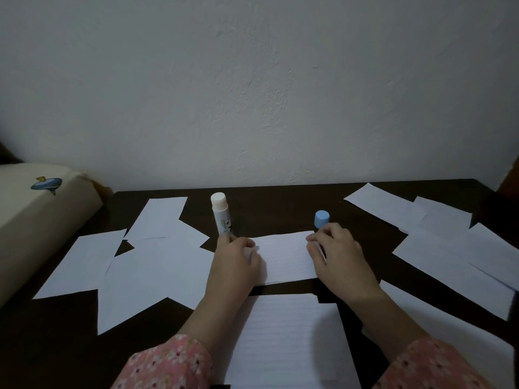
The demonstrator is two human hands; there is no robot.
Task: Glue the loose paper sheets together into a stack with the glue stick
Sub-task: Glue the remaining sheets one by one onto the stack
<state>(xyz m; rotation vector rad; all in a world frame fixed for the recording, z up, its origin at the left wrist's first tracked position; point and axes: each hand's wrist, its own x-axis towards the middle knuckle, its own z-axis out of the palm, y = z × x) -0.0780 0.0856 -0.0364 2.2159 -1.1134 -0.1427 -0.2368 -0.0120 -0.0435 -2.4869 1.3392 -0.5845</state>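
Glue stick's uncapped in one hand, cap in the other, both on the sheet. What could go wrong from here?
1. The left hand holds the glue stick upright, exposed tip up, while pressing the lined sheet; one tilt could smear glue on the dark table.
2. The right hand holds the blue cap too, so the sheet may slip.
3. Loose sheets overlap nearby and could stick by accident.

No text can be read: the glue stick above the left hand bears only blurred, illegible markings.
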